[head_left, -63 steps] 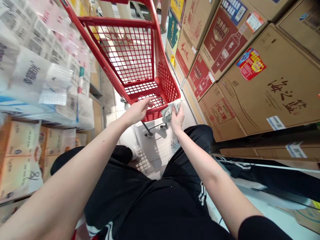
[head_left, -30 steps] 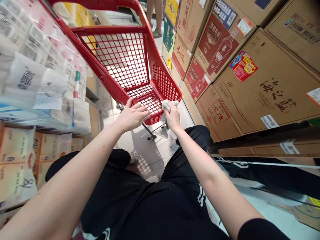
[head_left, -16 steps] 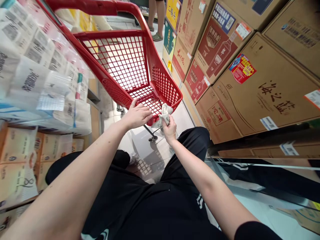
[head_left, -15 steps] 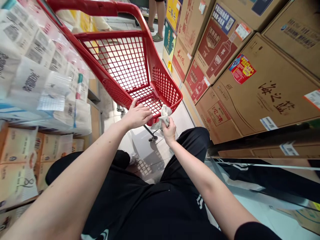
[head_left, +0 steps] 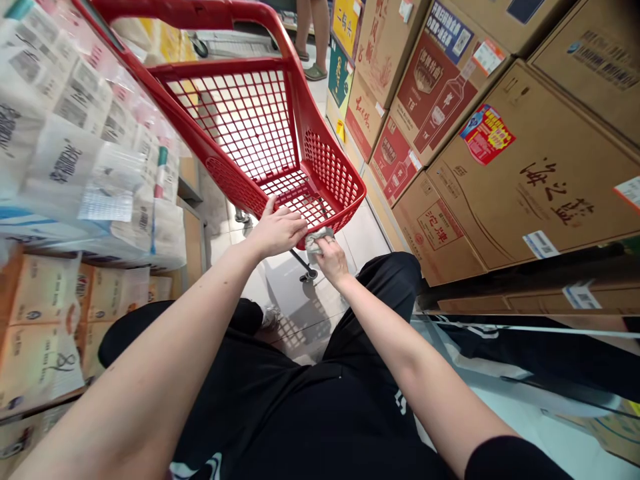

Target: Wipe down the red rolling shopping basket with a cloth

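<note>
A red plastic shopping cart (head_left: 260, 127) stands tipped in front of me in a shop aisle, its mesh basket holding nothing. My left hand (head_left: 277, 230) grips the near lower rim of the basket, fingers curled over the edge. My right hand (head_left: 331, 260) is closed on a small grey-white cloth (head_left: 317, 240) and presses it against the underside of that same rim, just right of my left hand. My black trousers fill the lower view.
Stacked brown cardboard cartons (head_left: 500, 147) line the right side. Wrapped paper packs (head_left: 75, 147) and boxes fill the shelves on the left. Another person's legs (head_left: 310, 33) stand at the far end of the aisle. The cart's wheels (head_left: 307, 273) rest on pale floor tiles.
My right hand with the cloth has moved from the basket's right corner down and left along the rim, toward my left hand. My left hand has closed on the rim and stayed.
</note>
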Demonstrator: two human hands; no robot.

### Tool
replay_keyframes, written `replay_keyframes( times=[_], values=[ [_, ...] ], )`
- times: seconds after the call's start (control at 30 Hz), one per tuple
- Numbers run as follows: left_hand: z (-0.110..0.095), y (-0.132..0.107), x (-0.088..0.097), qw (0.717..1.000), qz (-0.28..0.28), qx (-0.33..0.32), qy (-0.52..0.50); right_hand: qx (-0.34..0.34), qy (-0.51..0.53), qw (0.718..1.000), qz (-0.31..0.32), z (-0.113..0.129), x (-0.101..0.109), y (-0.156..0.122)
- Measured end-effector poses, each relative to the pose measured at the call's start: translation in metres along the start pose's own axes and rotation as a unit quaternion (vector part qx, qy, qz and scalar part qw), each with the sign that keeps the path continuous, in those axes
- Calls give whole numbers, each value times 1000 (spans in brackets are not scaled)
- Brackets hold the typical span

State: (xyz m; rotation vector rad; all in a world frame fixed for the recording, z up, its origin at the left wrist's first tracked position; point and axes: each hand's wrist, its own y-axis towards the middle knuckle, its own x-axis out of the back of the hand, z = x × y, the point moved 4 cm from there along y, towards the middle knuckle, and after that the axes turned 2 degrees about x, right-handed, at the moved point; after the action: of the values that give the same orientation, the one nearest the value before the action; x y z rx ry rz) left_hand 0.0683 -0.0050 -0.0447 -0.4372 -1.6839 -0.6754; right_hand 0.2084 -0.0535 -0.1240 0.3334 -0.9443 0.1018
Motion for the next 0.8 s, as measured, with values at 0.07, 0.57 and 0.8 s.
replay_keyframes(
  times=[0.07, 0.57, 0.8],
  values=[
    [1, 1, 0, 1000, 7, 0, -4, 5, 2, 1000, -2, -6, 1, -3],
    [-5, 4, -2, 1000, 1, 1, 3, -27, 31, 999, 11, -13, -20, -11],
    [-5, 8, -3, 1000, 1, 1, -25, -70, 8, 997, 15, -34, -15, -17]
  ],
)
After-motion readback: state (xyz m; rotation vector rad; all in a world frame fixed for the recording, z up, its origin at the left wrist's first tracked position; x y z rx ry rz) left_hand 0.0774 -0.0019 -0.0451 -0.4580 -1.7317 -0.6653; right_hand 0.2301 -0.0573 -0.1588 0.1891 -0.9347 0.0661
